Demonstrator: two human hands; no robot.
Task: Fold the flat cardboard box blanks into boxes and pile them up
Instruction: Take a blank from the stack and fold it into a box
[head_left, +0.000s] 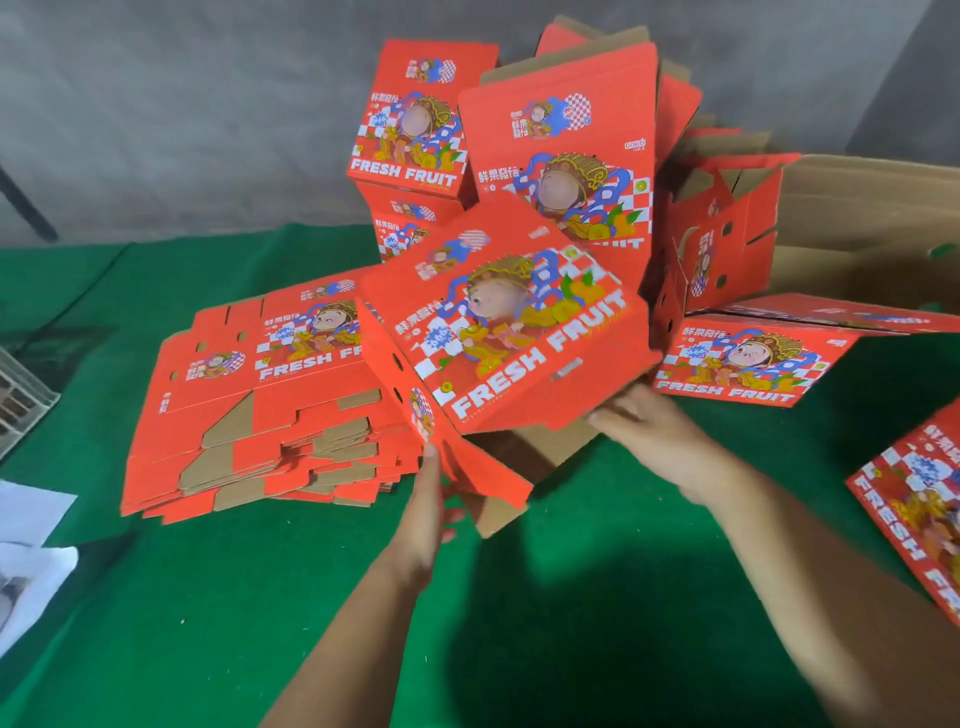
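A red "FRESH FRUIT" box (511, 332), partly opened, hangs tilted above the green table (260, 597). My left hand (428, 506) holds its lower flap, fingers behind the cardboard. My right hand (641, 423) touches the box's lower right edge with fairly straight fingers. To the left lies a stack of flat red blanks (249, 415). Folded boxes stand piled at the back (410, 135), and others lean behind the held box (571, 156).
A folded box (743, 364) lies on its side at the right, with an open-flapped one (727, 234) above it. A brown carton (862, 228) sits far right. Another red box (919, 509) pokes in at the right edge. White paper (31, 545) lies at the left.
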